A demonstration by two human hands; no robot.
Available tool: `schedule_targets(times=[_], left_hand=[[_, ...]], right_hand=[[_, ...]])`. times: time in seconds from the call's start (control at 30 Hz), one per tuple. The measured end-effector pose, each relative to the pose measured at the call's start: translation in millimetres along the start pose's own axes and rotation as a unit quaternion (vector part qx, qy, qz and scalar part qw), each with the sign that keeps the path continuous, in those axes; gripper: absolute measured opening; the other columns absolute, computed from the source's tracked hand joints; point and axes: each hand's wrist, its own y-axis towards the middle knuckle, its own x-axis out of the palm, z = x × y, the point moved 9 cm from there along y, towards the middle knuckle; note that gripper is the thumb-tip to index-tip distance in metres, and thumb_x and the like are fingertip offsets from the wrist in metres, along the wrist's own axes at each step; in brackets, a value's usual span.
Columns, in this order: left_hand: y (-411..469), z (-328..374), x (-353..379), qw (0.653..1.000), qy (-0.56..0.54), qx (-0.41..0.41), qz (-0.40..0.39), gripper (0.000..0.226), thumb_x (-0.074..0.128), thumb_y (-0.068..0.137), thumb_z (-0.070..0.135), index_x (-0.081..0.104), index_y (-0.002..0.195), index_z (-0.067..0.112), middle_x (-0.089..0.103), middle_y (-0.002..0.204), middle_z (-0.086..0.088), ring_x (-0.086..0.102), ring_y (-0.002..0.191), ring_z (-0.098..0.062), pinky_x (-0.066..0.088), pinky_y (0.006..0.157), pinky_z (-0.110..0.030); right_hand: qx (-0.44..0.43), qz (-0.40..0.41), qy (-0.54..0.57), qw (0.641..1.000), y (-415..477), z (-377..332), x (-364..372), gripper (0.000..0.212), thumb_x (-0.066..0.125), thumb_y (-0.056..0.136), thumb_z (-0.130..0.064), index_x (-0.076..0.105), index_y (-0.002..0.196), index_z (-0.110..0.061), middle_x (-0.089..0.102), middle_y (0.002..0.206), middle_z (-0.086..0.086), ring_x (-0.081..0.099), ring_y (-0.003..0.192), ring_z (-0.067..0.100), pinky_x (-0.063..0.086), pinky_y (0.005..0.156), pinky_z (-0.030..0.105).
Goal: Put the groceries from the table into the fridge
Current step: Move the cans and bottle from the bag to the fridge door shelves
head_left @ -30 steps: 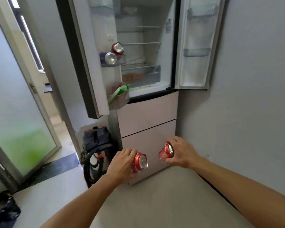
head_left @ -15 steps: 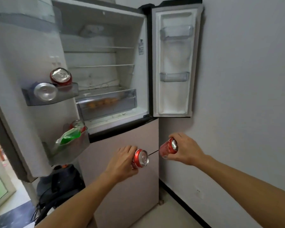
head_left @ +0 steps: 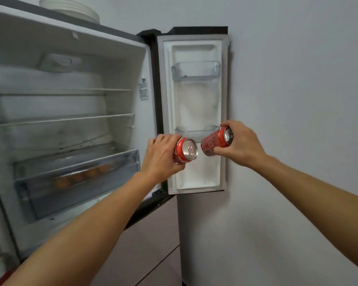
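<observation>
My left hand (head_left: 160, 157) grips a red soda can (head_left: 186, 150) with its silver top facing me. My right hand (head_left: 241, 142) holds a second red can (head_left: 216, 141), tilted on its side. Both cans are raised in front of the fridge's open right door (head_left: 194, 112), level with its lower door bin (head_left: 196, 132). An upper door bin (head_left: 195, 71) sits above, with nothing in it. The fridge's main compartment (head_left: 66, 112) is open on the left, with wire shelves.
A clear crisper drawer (head_left: 77, 178) at the compartment's bottom holds orange round items. White plates (head_left: 70, 9) are stacked on top of the fridge. Pinkish lower drawers (head_left: 153, 234) are shut below. A grey wall (head_left: 298, 100) stands close on the right.
The view has moved closer and swung right, onto the right door. Both hands have risen with their cans from the lower drawers to the right door's lower bin.
</observation>
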Motion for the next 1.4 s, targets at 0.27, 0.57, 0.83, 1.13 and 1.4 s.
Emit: schedule_targets(times=[0.27, 0.57, 0.83, 1.13, 1.4], left_hand=[[104, -16, 44, 0.997, -0.046, -0.014, 0.068, 0.068, 0.083, 0.064, 0.026, 0.048, 0.122, 0.015, 0.047, 0.114, -0.005, 0.046, 0.106, -0.022, 0.048, 0.084, -0.036], [146, -55, 107, 0.985, -0.104, -0.119, 0.061, 0.077, 0.083, 0.068, 0.024, 0.039, 0.131, 0.024, 0.052, 0.123, 0.0, 0.054, 0.109, -0.02, 0.05, 0.093, -0.038], [141, -62, 125, 0.969, -0.203, -0.143, 0.015, 0.07, 0.078, 0.074, 0.028, 0.037, 0.131, 0.024, 0.058, 0.12, 0.001, 0.058, 0.108, -0.015, 0.049, 0.089, -0.026], [130, -62, 136, 0.962, -0.216, -0.159, 0.045, 0.05, 0.042, 0.087, 0.066, 0.045, 0.119, 0.028, 0.06, 0.112, 0.004, 0.059, 0.1, -0.006, 0.051, 0.085, -0.027], [124, -77, 143, 0.949, -0.24, -0.206, -0.003, 0.028, 0.05, 0.097, 0.033, 0.047, 0.124, 0.024, 0.059, 0.116, 0.004, 0.054, 0.106, -0.01, 0.043, 0.085, -0.023]], right_hand=[[-0.021, 0.048, 0.006, 0.999, 108, 50, 20, 0.075, 0.081, 0.058, -0.04, 0.051, 0.124, -0.021, 0.057, 0.116, 0.004, 0.057, 0.101, 0.023, 0.049, 0.088, 0.035], [-0.057, -0.019, 0.059, 0.996, 170, 98, 80, 0.075, 0.08, 0.061, -0.041, 0.046, 0.126, -0.028, 0.059, 0.119, 0.001, 0.058, 0.103, 0.023, 0.05, 0.086, 0.033], [-0.09, -0.015, 0.128, 0.988, 167, 114, 100, 0.07, 0.079, 0.072, -0.043, 0.047, 0.132, -0.027, 0.055, 0.128, 0.001, 0.055, 0.11, 0.019, 0.042, 0.09, 0.026], [-0.122, -0.014, 0.162, 0.979, 146, 109, 94, 0.055, 0.055, 0.089, -0.051, 0.049, 0.137, -0.024, 0.054, 0.135, -0.001, 0.052, 0.119, 0.014, 0.041, 0.101, 0.033], [-0.115, -0.038, 0.135, 0.983, 137, 109, 113, 0.059, 0.063, 0.09, -0.041, 0.042, 0.143, -0.026, 0.038, 0.152, 0.002, 0.033, 0.141, 0.016, 0.029, 0.114, 0.036]])
